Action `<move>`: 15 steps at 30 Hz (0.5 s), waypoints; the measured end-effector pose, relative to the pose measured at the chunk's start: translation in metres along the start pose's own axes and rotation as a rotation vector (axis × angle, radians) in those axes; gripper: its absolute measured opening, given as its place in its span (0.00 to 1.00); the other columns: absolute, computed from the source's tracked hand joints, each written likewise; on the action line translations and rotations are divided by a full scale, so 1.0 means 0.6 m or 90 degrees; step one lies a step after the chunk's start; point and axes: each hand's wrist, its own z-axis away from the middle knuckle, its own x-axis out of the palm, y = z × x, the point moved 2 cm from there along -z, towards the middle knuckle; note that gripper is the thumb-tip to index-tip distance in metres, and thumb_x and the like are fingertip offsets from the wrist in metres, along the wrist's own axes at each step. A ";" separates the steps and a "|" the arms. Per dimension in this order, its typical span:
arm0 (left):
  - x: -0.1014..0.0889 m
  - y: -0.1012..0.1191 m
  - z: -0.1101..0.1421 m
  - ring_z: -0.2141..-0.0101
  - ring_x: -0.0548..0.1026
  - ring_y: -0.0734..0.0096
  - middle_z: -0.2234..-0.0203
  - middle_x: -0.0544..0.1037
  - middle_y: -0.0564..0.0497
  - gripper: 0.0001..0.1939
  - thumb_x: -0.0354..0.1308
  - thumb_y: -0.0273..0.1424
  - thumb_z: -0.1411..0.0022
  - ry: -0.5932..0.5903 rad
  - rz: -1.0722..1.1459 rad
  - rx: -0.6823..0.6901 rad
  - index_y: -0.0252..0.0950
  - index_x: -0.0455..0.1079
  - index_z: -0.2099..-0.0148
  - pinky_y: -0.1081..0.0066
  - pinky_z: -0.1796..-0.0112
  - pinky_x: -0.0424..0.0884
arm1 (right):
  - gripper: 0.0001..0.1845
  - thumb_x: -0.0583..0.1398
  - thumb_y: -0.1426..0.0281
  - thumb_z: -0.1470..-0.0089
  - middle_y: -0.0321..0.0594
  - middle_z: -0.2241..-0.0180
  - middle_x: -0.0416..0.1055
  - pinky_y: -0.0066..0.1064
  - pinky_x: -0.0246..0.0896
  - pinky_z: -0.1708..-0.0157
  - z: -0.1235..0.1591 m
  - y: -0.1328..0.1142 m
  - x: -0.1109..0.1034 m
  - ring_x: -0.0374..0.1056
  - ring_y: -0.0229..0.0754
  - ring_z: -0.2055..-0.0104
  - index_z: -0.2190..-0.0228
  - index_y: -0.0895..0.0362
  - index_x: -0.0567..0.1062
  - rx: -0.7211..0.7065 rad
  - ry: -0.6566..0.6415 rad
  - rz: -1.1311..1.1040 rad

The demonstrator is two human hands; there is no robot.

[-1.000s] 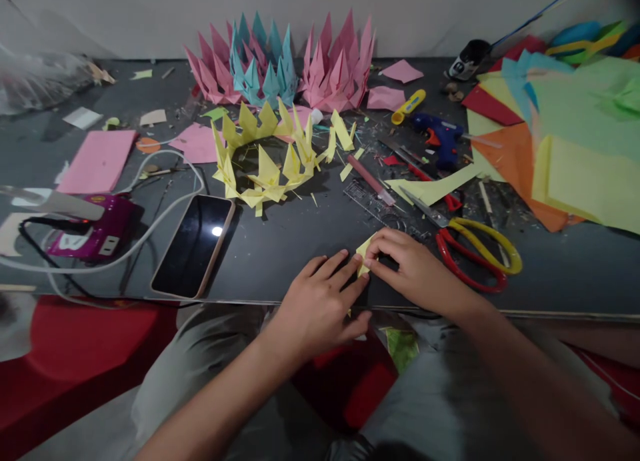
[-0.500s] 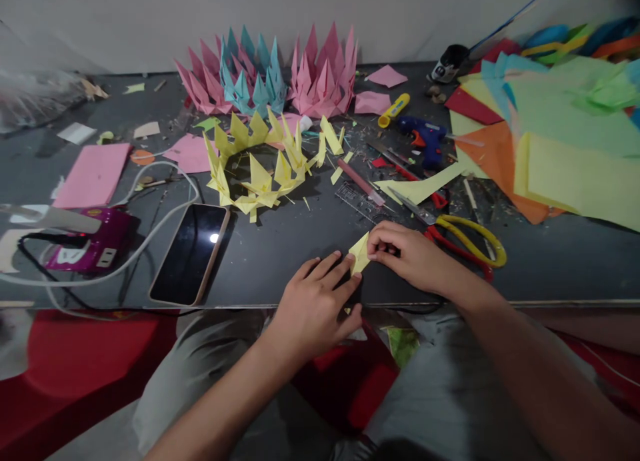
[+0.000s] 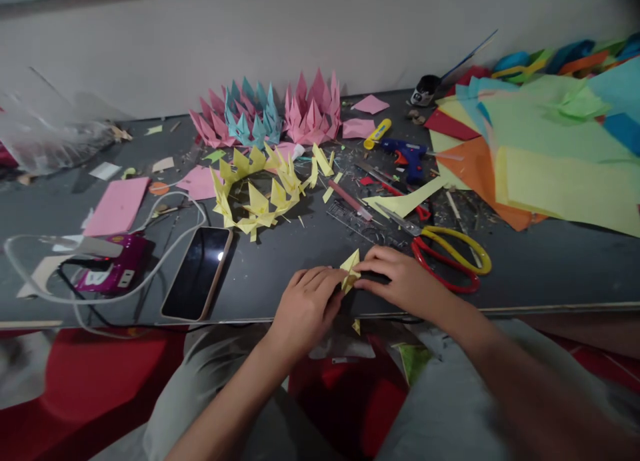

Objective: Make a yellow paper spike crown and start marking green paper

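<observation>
A small folded piece of yellow paper [image 3: 353,261] is held between my two hands near the table's front edge. My left hand [image 3: 307,301] pinches its left side with thumb and fingers. On the other side, the thumb and forefinger of my right hand [image 3: 400,281] grip it. Beyond my hands lies a ring of pointed yellow paper folds [image 3: 259,204], like a crown. Red-and-yellow-handled scissors [image 3: 457,244] rest beside my right hand. A clear ruler [image 3: 357,224] and a pink-handled craft knife [image 3: 350,200] are just ahead.
Pink [image 3: 314,111] and blue folded-paper pieces [image 3: 253,118] stand by the wall. A phone [image 3: 197,274] and purple power adapter [image 3: 113,271] with cables lie left. A blue glue gun [image 3: 410,156] lies ahead right, near stacked coloured sheets [image 3: 555,188]. Scraps litter the table.
My left hand, earlier spread flat on the yellow paper, now pinches it. The paper is turned more upright, and its folds have parted. The camera view has shifted.
</observation>
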 end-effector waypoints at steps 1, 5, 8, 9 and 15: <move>-0.001 0.000 -0.003 0.56 0.71 0.66 0.58 0.75 0.48 0.12 0.49 0.29 0.37 0.000 0.000 -0.020 0.36 0.64 0.51 0.65 0.58 0.65 | 0.07 0.58 0.68 0.47 0.40 0.69 0.69 0.32 0.62 0.62 0.001 -0.002 0.002 0.66 0.40 0.64 0.65 0.55 0.74 -0.010 -0.005 0.014; -0.003 -0.001 -0.013 0.53 0.67 0.61 0.52 0.71 0.45 0.16 0.52 0.32 0.39 -0.003 -0.025 -0.086 0.36 0.63 0.48 0.61 0.56 0.64 | 0.06 0.58 0.70 0.46 0.38 0.72 0.72 0.32 0.61 0.66 -0.001 -0.006 0.010 0.68 0.40 0.68 0.68 0.56 0.75 -0.014 -0.020 0.036; -0.005 -0.003 -0.022 0.51 0.66 0.59 0.50 0.69 0.46 0.13 0.54 0.32 0.41 -0.023 -0.001 -0.107 0.39 0.67 0.52 0.58 0.55 0.63 | 0.05 0.58 0.69 0.47 0.38 0.70 0.74 0.32 0.60 0.65 -0.002 -0.007 0.010 0.69 0.40 0.68 0.70 0.56 0.75 0.001 -0.025 0.016; -0.007 -0.004 -0.025 0.50 0.66 0.60 0.50 0.70 0.46 0.12 0.54 0.32 0.41 -0.027 0.020 -0.116 0.39 0.69 0.54 0.58 0.55 0.63 | 0.05 0.58 0.70 0.47 0.38 0.70 0.75 0.32 0.60 0.65 -0.002 -0.007 0.009 0.69 0.40 0.67 0.70 0.55 0.75 0.007 -0.022 0.006; -0.014 -0.004 -0.035 0.58 0.72 0.67 0.60 0.76 0.49 0.09 0.55 0.32 0.41 -0.001 0.276 -0.179 0.38 0.70 0.59 0.65 0.56 0.65 | 0.07 0.55 0.70 0.45 0.35 0.71 0.75 0.27 0.60 0.71 0.005 -0.008 -0.004 0.70 0.37 0.71 0.68 0.54 0.73 0.061 0.008 -0.072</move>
